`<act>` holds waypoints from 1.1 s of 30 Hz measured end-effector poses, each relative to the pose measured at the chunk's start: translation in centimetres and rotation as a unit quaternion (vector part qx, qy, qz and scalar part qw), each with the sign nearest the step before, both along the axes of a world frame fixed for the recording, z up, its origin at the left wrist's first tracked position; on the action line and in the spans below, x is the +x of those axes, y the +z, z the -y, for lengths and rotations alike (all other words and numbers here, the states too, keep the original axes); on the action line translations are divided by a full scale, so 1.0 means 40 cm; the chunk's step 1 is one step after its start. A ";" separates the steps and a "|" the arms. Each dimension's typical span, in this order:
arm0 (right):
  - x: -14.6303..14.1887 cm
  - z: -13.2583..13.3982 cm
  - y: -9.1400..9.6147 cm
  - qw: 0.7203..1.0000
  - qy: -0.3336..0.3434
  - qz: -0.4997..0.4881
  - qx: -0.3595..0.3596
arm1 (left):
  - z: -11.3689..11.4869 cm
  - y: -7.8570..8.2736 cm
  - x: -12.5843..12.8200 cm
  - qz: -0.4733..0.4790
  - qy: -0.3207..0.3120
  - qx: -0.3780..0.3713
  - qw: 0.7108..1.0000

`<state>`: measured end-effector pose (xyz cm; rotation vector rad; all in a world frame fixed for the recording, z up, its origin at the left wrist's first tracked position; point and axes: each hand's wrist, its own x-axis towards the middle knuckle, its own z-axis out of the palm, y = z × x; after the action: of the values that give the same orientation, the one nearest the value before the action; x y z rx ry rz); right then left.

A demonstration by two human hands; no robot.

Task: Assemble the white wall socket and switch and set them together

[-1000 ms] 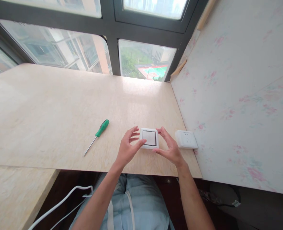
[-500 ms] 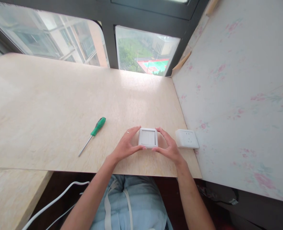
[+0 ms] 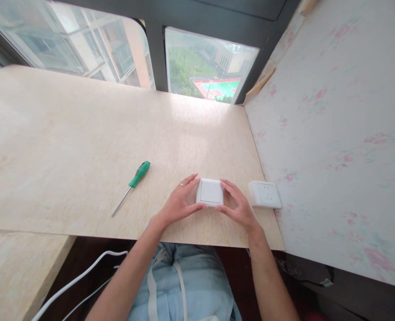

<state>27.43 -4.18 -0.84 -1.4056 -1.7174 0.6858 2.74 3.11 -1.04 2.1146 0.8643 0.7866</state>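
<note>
A square white wall switch (image 3: 210, 192) lies on the pale marble-patterned sill, its wide rocker outlined by a thin dark line. My left hand (image 3: 180, 200), a ring on one finger, grips its left side with the thumb at the near edge and the fingertips at the far corner. My right hand (image 3: 237, 205) holds the right side in the same way. To the left, a screwdriver (image 3: 130, 189) with a green handle rests with its shaft pointing toward me. Beyond my right hand, a white socket box (image 3: 265, 194) sits against the wall.
The marble-patterned sill (image 3: 84, 133) runs back to a dark window frame (image 3: 159, 58). A flowered wall (image 3: 334, 133) bounds the right side. White cables (image 3: 80, 276) hang below the front edge at the left.
The dark gap along the right of the switch's rocker has narrowed to a thin line, and the rocker now looks flush with its frame. The view has shifted slightly; both hands keep their grip.
</note>
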 end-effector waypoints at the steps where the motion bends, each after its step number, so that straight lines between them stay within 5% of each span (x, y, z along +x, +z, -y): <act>1: 0.000 0.000 0.000 1.000 0.000 0.000 0.000 | 0.000 0.000 0.000 -0.006 -0.002 0.001 1.000; 33: -0.007 -0.002 0.016 0.996 -0.029 -0.029 -0.085 | -0.021 0.064 0.015 -0.097 -0.009 -0.018 0.995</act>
<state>27.16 -4.12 -0.20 -1.5320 -1.5973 0.8484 3.33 3.94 1.50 2.1894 0.9529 0.5586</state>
